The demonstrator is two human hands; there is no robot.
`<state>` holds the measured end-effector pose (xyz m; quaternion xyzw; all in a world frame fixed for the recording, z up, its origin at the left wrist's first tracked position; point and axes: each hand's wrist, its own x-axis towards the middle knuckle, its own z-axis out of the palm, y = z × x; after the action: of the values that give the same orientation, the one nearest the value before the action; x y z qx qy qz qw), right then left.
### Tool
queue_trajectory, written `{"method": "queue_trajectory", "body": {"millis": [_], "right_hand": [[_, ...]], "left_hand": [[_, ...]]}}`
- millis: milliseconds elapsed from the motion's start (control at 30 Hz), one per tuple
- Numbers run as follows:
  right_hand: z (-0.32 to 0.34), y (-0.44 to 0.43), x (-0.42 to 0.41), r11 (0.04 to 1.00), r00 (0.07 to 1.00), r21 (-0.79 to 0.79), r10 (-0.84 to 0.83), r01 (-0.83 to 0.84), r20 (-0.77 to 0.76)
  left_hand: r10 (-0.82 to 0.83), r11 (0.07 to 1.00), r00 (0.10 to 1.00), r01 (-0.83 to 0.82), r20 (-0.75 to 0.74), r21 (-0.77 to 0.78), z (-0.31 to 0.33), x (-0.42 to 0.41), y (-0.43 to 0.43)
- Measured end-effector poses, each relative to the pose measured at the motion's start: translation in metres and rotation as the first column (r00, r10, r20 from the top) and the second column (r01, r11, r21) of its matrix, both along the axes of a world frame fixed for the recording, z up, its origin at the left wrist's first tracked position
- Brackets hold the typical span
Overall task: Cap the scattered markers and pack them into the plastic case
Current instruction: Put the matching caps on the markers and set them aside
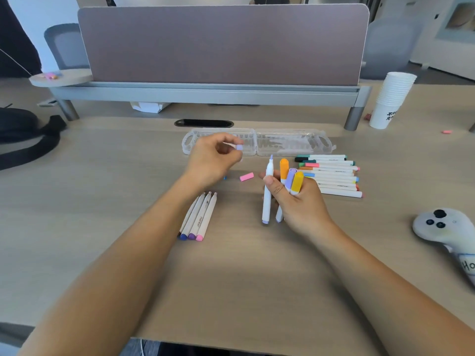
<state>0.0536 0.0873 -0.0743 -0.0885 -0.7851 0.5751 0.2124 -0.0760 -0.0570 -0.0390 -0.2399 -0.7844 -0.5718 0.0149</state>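
left hand (214,160) curled, pinching a lilac cap (239,147) at its fingertips. right hand (295,204) grips a bunch of markers upright: an uncapped lilac marker (267,194) under the thumb, plus three capped markers (297,182), orange, lilac, yellow. pink cap (246,176) lies on the desk (231,278) between the hands. loose uncapped markers (199,217) at 6 o'clock of left hand. capped row (334,178) at 2 o'clock of right hand. clear plastic case (290,143) lies open at 12 o'clock, beyond both hands.

Left hand (212,161), right hand (299,202) and forearms are bare.
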Motion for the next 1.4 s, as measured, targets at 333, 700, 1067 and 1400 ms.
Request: {"method": "queue_trajectory", "body": {"millis": [333, 700, 1067, 1400], "right_hand": [[0.006, -0.008, 0.007, 0.991, 0.995, 0.090, 0.098, -0.094, -0.037], [0.002, -0.008, 0.006, 0.983, 0.992, 0.140, 0.121, -0.115, -0.042], [-0.005, -0.005, 0.003, 0.977, 0.992, 0.178, 0.121, -0.115, -0.023], [-0.006, -0.011, 0.004, 0.987, 0.981, 0.145, 0.089, -0.064, -0.172]], "left_hand": [[-0.313, 0.841, 0.941, 0.210, 0.130, 0.499, 0.012, 0.051, -0.002], [-0.270, 0.918, 0.960, 0.281, -0.077, 0.279, 0.005, 0.050, -0.004], [-0.187, 0.958, 0.945, 0.237, -0.270, 0.164, -0.011, 0.047, -0.005], [-0.167, 0.962, 0.889, 0.242, -0.426, 0.127, -0.005, 0.060, 0.001]]}}
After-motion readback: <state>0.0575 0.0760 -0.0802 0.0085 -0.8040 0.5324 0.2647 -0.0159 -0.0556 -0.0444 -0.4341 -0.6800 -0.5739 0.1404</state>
